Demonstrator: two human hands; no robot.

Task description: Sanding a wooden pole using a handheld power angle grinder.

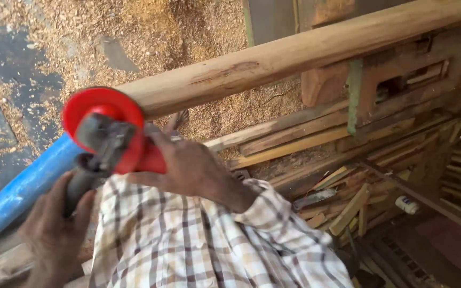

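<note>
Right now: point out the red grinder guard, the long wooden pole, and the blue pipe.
red grinder guard (100, 106), head view, upper face of the round red disc.
long wooden pole (273, 58), head view, mid-length of its rounded side.
blue pipe (22, 189), head view, middle of the visible blue length.

Small white cylindrical container (406, 204) with a dark label band, lying on its side among wood offcuts (348, 208) at lower right; no signs or screens visible
</note>
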